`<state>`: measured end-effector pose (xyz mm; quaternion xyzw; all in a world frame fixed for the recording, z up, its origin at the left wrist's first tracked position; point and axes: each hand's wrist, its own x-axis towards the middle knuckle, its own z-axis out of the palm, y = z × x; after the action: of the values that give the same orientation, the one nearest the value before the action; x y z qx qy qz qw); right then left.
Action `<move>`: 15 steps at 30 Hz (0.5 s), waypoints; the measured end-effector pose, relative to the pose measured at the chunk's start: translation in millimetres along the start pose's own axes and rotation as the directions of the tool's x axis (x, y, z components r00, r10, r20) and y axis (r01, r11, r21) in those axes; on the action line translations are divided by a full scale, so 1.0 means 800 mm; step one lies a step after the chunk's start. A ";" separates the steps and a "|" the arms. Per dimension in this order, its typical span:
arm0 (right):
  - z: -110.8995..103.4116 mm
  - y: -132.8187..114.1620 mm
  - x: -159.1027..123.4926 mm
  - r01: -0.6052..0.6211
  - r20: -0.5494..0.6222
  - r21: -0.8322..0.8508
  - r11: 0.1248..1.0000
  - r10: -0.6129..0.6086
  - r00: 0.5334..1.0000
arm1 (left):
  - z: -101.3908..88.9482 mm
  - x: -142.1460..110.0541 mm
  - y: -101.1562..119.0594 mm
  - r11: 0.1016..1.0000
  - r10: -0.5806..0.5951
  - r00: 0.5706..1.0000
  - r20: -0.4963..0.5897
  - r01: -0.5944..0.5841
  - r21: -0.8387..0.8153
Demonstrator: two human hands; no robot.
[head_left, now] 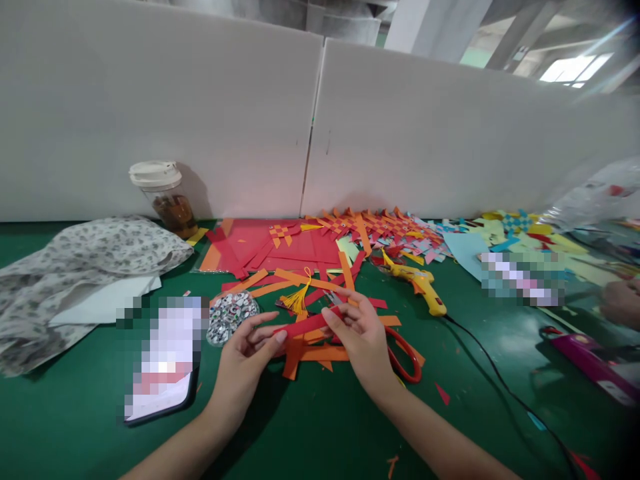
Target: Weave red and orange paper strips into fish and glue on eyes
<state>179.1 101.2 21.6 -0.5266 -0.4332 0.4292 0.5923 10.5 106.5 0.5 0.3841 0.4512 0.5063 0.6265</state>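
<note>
Inside a green bench's back edge, left hand and right hand pinch closed on a red paper strip best kept taut.

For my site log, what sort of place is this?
Probably a craft workspace, judging by the yellow glue gun, the woven paper pieces and the red paper strip being held.

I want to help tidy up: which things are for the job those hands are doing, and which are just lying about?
Probably for the job:
red paper strip, held by left hand and right hand
orange paper strips
orange-red looped scissors, partly hidden
yellow plastic glue gun
yellow thread tassel

Probably just lying about:
clear white-lidded drink cup
pale patterned cloth
dark-edged phone
</note>
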 end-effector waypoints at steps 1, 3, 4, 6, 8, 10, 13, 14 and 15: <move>-0.001 0.000 0.002 -0.010 0.007 0.000 1.000 0.010 1.000 | 0.000 0.000 0.001 1.000 -0.002 1.000 -0.007 0.002 -0.010; -0.002 0.002 0.006 -0.032 0.010 0.002 0.999 0.032 0.999 | 0.000 0.000 0.001 1.000 -0.013 1.000 -0.010 0.012 -0.020; -0.003 0.003 0.008 -0.045 0.005 0.006 0.999 0.044 0.999 | 0.000 0.000 0.001 1.000 -0.017 1.000 -0.008 0.017 -0.022; -0.004 0.007 0.011 -0.065 -0.005 0.022 0.998 0.066 0.998 | -0.001 0.000 0.000 1.000 -0.019 1.000 -0.008 0.019 -0.018; -0.004 0.009 0.012 -0.077 -0.008 0.031 0.997 0.078 0.997 | -0.002 0.000 -0.002 1.000 -0.010 1.000 -0.018 0.010 -0.008; -0.004 0.010 0.012 -0.081 0.003 0.031 0.996 0.081 0.997 | -0.003 0.001 -0.004 1.000 0.004 1.000 -0.029 -0.004 0.002; -0.004 0.010 0.011 -0.078 0.017 0.026 0.997 0.078 0.997 | -0.004 0.003 -0.007 1.000 0.024 0.999 -0.035 -0.024 0.005; -0.004 0.010 0.011 -0.076 0.018 0.021 0.997 0.076 0.997 | -0.004 0.003 -0.007 1.000 0.026 0.999 -0.035 -0.026 0.005; -0.005 0.010 0.011 -0.074 0.016 0.015 0.997 0.074 0.997 | -0.004 0.003 -0.007 1.000 0.026 0.999 -0.036 -0.026 0.003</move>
<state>184.4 109.1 13.9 -0.5343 -0.4146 0.4583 0.5767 9.4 108.0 -6.3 0.3813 0.4581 0.5208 0.6112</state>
